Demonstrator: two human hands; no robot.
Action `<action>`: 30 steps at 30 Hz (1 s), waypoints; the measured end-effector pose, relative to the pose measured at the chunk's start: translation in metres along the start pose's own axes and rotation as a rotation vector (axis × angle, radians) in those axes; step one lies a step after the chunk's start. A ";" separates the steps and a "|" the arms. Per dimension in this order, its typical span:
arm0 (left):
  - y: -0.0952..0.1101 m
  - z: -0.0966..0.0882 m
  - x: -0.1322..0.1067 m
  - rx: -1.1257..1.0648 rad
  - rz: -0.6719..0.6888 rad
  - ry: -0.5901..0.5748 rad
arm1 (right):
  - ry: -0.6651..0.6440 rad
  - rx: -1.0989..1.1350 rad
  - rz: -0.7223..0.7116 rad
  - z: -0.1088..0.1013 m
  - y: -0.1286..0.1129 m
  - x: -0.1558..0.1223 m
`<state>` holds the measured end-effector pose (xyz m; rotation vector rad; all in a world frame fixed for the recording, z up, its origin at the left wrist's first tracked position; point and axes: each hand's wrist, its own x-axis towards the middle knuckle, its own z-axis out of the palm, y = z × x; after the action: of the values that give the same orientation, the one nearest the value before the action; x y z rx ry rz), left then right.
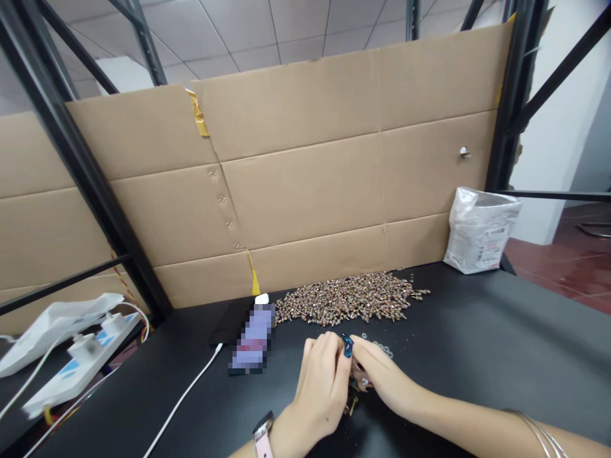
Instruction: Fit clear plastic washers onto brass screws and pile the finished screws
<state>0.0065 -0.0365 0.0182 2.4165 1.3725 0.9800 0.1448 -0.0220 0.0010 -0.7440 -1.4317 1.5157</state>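
Observation:
My left hand (323, 375) and my right hand (382, 375) meet over the black table, with their fingertips touching. The fingers of both are closed and bent inward, and the thumb of my left hand points forward with a dark blue nail. What they pinch is mostly hidden between them. Small brass-coloured screws (352, 406) show just below the fingers; whether some are held or all lie on the table I cannot tell. Several flat grey washers (383, 349) lie just beyond my right hand. Farther back spreads a wide pile of small brass-coloured screws (353, 298).
Left of my hands lies a phone (252, 340) with a blurred screen, near a white cable (184, 397). A power strip (83, 362) with plugs sits at the far left. A cardboard wall (305, 191) closes the back. At the back right stands a white plastic bag (482, 232).

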 end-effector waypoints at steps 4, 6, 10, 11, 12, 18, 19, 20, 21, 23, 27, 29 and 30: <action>0.001 -0.003 0.000 -0.038 0.048 -0.026 | 0.009 -0.011 -0.002 0.001 0.000 0.000; 0.001 -0.004 0.000 -0.045 0.056 -0.038 | 0.011 -0.036 -0.020 0.001 0.000 0.000; 0.000 -0.004 0.001 -0.064 -0.019 -0.016 | 0.025 -0.050 -0.026 -0.001 0.003 0.001; 0.000 -0.004 0.000 -0.074 -0.023 -0.012 | 0.029 -0.050 -0.023 -0.001 0.003 0.001; 0.000 -0.004 0.000 -0.084 -0.015 -0.016 | 0.030 -0.050 -0.021 -0.002 0.003 0.002; -0.003 -0.003 -0.001 -0.125 -0.045 0.006 | 0.030 -0.036 -0.022 0.001 -0.003 0.000; -0.003 -0.003 -0.001 -0.135 -0.057 0.004 | 0.036 -0.034 -0.015 0.001 -0.004 0.000; -0.003 -0.003 0.000 -0.140 -0.056 -0.006 | 0.041 -0.031 -0.006 0.001 -0.004 0.000; -0.002 -0.004 0.000 -0.140 -0.049 -0.022 | 0.046 -0.025 0.003 0.001 -0.004 0.001; -0.001 -0.005 0.001 -0.124 -0.044 -0.052 | 0.051 -0.013 0.012 -0.001 -0.004 0.001; 0.001 -0.006 0.002 -0.111 -0.054 -0.073 | 0.035 -0.009 -0.005 -0.002 0.000 0.002; -0.001 -0.005 0.000 -0.109 -0.038 -0.074 | 0.027 -0.031 -0.014 -0.001 0.000 0.001; -0.002 -0.004 0.000 -0.108 -0.041 -0.065 | 0.024 -0.056 -0.025 -0.001 0.000 0.001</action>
<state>0.0026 -0.0362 0.0200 2.3114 1.3069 0.9326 0.1455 -0.0208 0.0014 -0.7727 -1.4653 1.4487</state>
